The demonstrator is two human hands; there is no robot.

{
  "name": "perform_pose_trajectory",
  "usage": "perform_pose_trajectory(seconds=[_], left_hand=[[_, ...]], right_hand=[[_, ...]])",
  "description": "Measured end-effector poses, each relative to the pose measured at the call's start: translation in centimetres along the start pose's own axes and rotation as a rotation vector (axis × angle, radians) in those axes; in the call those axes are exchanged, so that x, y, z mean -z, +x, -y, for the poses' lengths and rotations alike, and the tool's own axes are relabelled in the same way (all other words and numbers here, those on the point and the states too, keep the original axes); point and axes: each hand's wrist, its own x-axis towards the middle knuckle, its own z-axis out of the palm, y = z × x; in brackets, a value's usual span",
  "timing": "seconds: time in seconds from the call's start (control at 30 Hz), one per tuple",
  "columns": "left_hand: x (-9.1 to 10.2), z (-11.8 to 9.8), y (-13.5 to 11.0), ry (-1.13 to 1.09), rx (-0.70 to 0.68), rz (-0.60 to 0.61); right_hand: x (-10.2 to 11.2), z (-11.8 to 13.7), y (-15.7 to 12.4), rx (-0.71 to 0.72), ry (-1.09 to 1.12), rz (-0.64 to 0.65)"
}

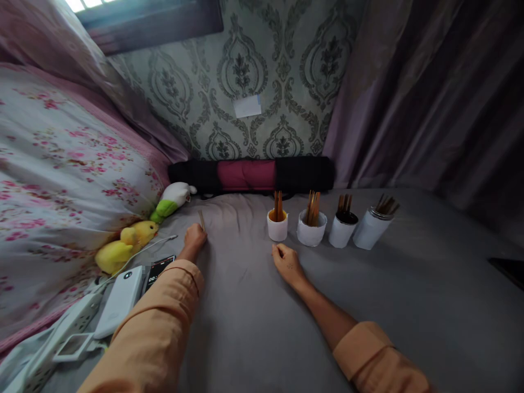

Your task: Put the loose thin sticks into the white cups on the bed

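Note:
My left hand (195,237) is closed around thin wooden chopsticks (202,220), which point up and away from the fist over the grey sheet. How many it holds I cannot tell. My right hand (287,263) rests near the sheet with its fingers curled in, and nothing shows in them. Just beyond it stands a white-wrapped cup (277,229) with a yellow inside and upright brown chopsticks (278,204). To its right follow a wider white cup (311,234), a white cup with a dark rim (340,236) and a tilted white jar (371,230), each holding sticks.
At the left lie a yellow plush duck (117,254), a white-and-green plush toy (172,199), a phone (159,270), a white power bank (120,300) and a power strip (67,333). A black-and-maroon roll (245,174) lies along the wall. A dark object (507,270) sits at far right.

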Motion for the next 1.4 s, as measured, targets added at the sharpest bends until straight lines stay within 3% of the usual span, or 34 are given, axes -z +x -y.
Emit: perform_pose_trajectory(seconds=[1.4], left_hand=[[0.98, -0.62, -0.71, -0.103, 0.101, 0.017]], right_hand=[[0.1, 0.18, 0.0, 0.019, -0.044, 0.003]])
